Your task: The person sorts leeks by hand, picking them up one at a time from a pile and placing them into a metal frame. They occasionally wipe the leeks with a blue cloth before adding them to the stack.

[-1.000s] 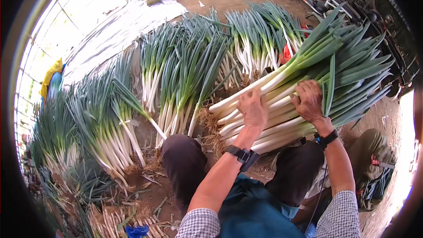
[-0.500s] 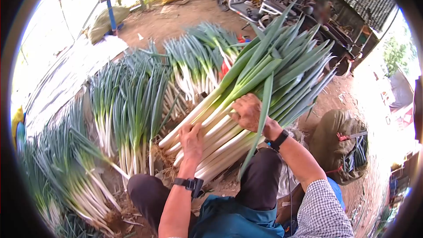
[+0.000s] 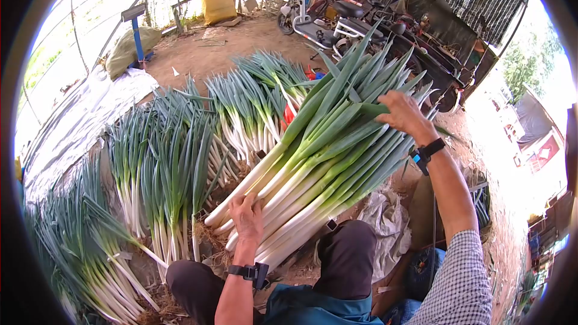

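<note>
A large bundle of leeks (image 3: 313, 168) lies slanted in front of my knees, white root ends at lower left and green leaves at upper right. My left hand (image 3: 245, 216) is closed round a white stalk near the roots, its fingertips partly hidden among the stalks. Up among the leaves, my right hand (image 3: 406, 114) has its fingers bent and pinches a green leek leaf (image 3: 368, 109). Both wrists wear black straps with small devices.
More leek bunches stand and lie to the left (image 3: 171, 168) and behind (image 3: 247, 105). A crumpled whitish sack (image 3: 385, 229) is beside my right knee. Farther back are an electric scooter (image 3: 307, 21), a yellow sack (image 3: 218, 3) and a blue post (image 3: 138, 42).
My right hand has moved up and right from the stalks to the leaves. A long leaf that hung down across the bundle is no longer there. My left hand stays near the roots.
</note>
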`<state>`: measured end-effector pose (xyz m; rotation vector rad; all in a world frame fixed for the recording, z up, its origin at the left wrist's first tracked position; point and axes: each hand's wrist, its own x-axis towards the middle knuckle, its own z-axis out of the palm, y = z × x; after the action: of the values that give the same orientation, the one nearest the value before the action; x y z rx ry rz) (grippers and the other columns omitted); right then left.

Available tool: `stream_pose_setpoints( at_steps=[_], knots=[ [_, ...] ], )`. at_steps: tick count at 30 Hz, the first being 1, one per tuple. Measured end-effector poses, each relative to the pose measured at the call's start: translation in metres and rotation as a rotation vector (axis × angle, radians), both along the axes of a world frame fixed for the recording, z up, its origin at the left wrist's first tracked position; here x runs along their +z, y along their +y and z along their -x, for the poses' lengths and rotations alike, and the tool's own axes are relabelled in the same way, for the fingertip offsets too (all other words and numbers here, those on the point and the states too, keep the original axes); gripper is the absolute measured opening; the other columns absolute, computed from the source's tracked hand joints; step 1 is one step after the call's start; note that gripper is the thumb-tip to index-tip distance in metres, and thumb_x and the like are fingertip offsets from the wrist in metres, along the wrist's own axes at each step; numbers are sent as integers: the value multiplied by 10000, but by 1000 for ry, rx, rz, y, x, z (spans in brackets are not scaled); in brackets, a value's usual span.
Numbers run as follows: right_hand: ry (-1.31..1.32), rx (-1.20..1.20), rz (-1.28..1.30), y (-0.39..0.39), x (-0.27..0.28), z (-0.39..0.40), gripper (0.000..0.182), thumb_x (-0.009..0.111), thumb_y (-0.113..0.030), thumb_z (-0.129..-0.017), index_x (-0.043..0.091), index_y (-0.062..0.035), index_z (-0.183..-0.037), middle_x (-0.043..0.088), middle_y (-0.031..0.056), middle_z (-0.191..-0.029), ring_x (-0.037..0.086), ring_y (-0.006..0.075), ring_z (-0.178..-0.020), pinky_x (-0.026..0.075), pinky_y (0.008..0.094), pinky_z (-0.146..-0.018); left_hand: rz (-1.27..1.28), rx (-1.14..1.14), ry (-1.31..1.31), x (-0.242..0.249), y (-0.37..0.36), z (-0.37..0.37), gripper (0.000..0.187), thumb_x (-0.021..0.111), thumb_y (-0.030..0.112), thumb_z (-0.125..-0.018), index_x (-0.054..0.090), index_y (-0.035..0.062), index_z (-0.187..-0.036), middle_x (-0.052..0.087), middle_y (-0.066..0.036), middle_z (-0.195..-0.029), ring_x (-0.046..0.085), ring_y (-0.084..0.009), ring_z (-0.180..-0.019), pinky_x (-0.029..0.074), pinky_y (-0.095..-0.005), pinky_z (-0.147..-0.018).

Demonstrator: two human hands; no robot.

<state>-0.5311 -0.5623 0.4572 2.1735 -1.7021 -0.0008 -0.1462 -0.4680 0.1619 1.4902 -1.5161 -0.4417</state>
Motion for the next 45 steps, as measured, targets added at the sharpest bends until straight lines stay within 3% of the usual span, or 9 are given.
stream_pose_setpoints(
  at_steps=[9,12,15,21,25,29,34,38,45],
  knots=[
    [502,344,454,-73,32,22,128,681,-72,-778,725,-86,-898,700,160,-941,656,276,-953,459,439,-967,120,56,-5,-2,5,6,214,723,28,-826,704,50,-1039,611,-140,-996,539,-347,-998,428,-459,-924],
    [215,365,439,-81,26,-5,202,651,-39,-818,752,-92,-983,716,177,-991,654,274,-962,410,431,-1049,79,72,-4,-3,5,7,219,728,31,-832,706,52,-1048,615,-143,-989,541,-346,-1003,432,-455,-925],
    [-482,364,-279,-74,-8,-53,273,609,-63,-868,765,-118,-1086,735,138,-1015,662,260,-932,358,432,-1104,85,60,-20,5,6,7,216,735,38,-838,708,54,-1051,615,-144,-969,544,-345,-993,437,-452,-916],
    [353,138,-237,-83,-38,-54,318,491,-300,-1024,759,-194,-1158,690,83,-805,691,270,-863,283,564,-1125,115,79,-36,3,7,6,214,733,32,-843,705,45,-1054,623,-147,-971,548,-344,-984,438,-448,-910],
    [399,-239,-143,-77,-18,-48,466,408,-434,-1063,770,-140,-1066,710,104,-916,642,303,-1050,269,560,-1140,125,65,-37,2,7,7,225,727,18,-843,701,39,-1066,628,-150,-994,548,-345,-980,437,-454,-907],
    [96,-109,33,-85,-17,-5,561,429,-540,-1037,756,-84,-1045,715,132,-989,614,312,-1109,195,554,-1206,79,45,-30,7,6,7,223,714,7,-853,702,36,-1073,624,-145,-996,550,-343,-980,442,-444,-902],
    [-31,373,235,-20,-2,-38,380,749,-370,-861,705,-57,-1071,705,111,-1034,614,307,-1092,324,495,-1132,75,44,-9,5,6,6,224,716,8,-849,705,39,-1071,623,-145,-1005,551,-344,-983,442,-445,-905],
    [150,58,18,-16,-16,-8,214,740,-269,-849,658,-72,-860,689,113,-863,643,293,-971,366,460,-1079,78,57,-27,5,6,6,222,719,11,-846,706,37,-1066,627,-148,-1004,554,-342,-991,441,-446,-908],
    [357,343,301,-72,13,0,97,632,-85,-813,631,-90,-717,593,61,-784,595,242,-937,333,463,-1158,140,70,-34,0,7,7,216,731,27,-843,702,40,-1057,634,-148,-999,556,-347,-982,443,-447,-905]
  ],
)
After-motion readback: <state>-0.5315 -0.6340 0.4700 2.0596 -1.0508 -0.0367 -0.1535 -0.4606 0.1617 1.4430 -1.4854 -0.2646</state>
